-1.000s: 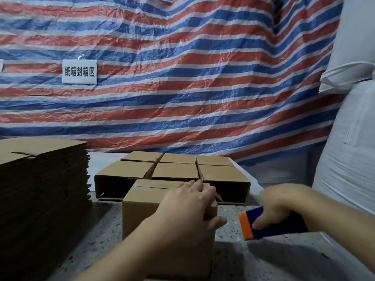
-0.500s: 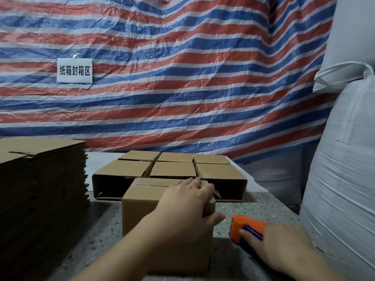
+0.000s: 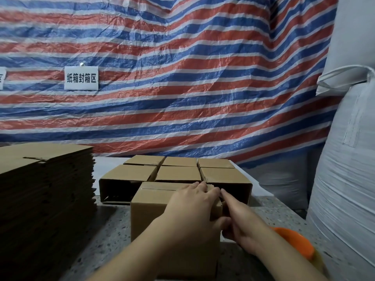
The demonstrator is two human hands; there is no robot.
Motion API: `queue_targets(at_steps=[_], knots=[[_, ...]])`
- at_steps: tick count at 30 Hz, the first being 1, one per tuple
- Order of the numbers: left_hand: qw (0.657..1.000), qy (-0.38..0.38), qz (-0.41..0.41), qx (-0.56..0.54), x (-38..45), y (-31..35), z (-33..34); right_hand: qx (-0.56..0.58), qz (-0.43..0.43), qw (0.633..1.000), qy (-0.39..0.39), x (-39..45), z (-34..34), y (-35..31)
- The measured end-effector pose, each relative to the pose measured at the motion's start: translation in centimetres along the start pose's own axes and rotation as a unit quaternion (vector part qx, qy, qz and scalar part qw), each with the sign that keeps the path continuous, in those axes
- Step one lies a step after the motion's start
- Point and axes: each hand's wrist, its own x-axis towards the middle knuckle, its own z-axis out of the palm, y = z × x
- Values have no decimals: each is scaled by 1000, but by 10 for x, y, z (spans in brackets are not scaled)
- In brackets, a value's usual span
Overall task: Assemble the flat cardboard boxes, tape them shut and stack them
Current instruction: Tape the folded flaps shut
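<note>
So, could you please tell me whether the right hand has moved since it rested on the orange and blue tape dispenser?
Yes. The right hand has left the orange tape dispenser and moved left to the brown cardboard box, touching its right edge.

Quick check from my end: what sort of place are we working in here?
Most likely a carton-packing corner of a warehouse or workshop. A tall stack of flat cardboard stands beside a block of made-up boxes, a sign hangs on the striped tarp behind, and white bulk sacks are piled at the right.
</note>
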Motion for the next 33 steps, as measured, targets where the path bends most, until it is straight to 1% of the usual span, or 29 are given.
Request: queue_targets(at_steps=[3,7,9,13,15,18,25,26,28,29,30,33], knots=[[1000,4,0,-3,0,0,1,-16,-28,999,37,2,3,5],[1000,12,4,3,0,-1,1,-57,-4,997,53,2,1,13],[1000,15,5,5,0,-1,2,-42,-7,997,69,4,0,12],[1000,22,6,5,2,-1,3,-2,-48,993,107,4,2,-3],[1000,22,7,7,2,-1,4,6,-45,995,91,6,9,-1],[1000,17,3,4,4,-1,5,32,-20,997,62,2,18,12],[1000,-15,-5,-13,5,-2,2,10,-2,998,62,-2,17,8],[999,-25,-4,-19,5,-1,0,1,-16,997,69,-2,16,3],[998,-45,-7,-37,4,-1,-4,-25,-69,993,93,-2,15,-11],[997,-54,-11,-48,5,-1,-6,-32,-94,991,93,-3,16,-18],[996,-63,-17,-60,5,-2,-9,-33,-109,991,77,-5,18,-22],[991,-90,-36,-94,6,-3,-14,-5,-84,996,-15,-14,27,-24]])
